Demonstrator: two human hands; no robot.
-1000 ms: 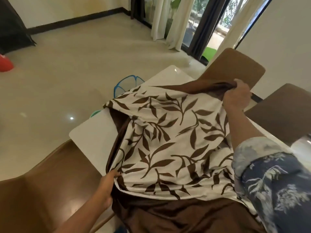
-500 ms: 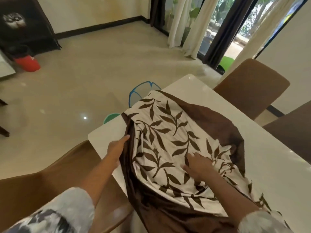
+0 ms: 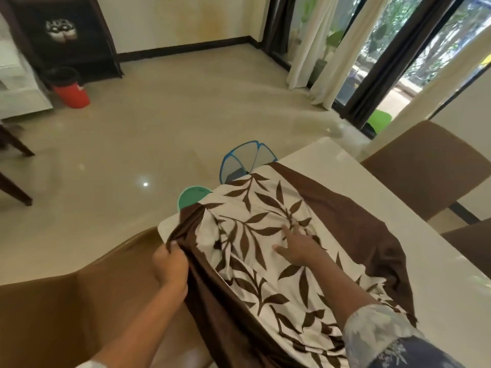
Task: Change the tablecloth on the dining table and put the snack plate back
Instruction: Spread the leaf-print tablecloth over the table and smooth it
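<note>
Far left on the glossy floor stood a red bucket (image 3: 71, 95) with a dark top, contents not visible. Near left was a smooth brown chair (image 3: 66, 301). The left hand (image 3: 170, 266) was clamped on the bunched plain-brown edge of the tablecloth (image 3: 252, 203). The soft cloth, cream with a brown leaf print, lay crumpled on the near-left part of the glossy white table (image 3: 398, 208). Past the table's far edge were a teal round thing (image 3: 190, 197) and a blue-framed mesh basket (image 3: 245, 162), inside hidden. The right hand (image 3: 297, 248) lay flat on the print, fingers apart. Another brown chair (image 3: 430, 166) stood right.
</note>
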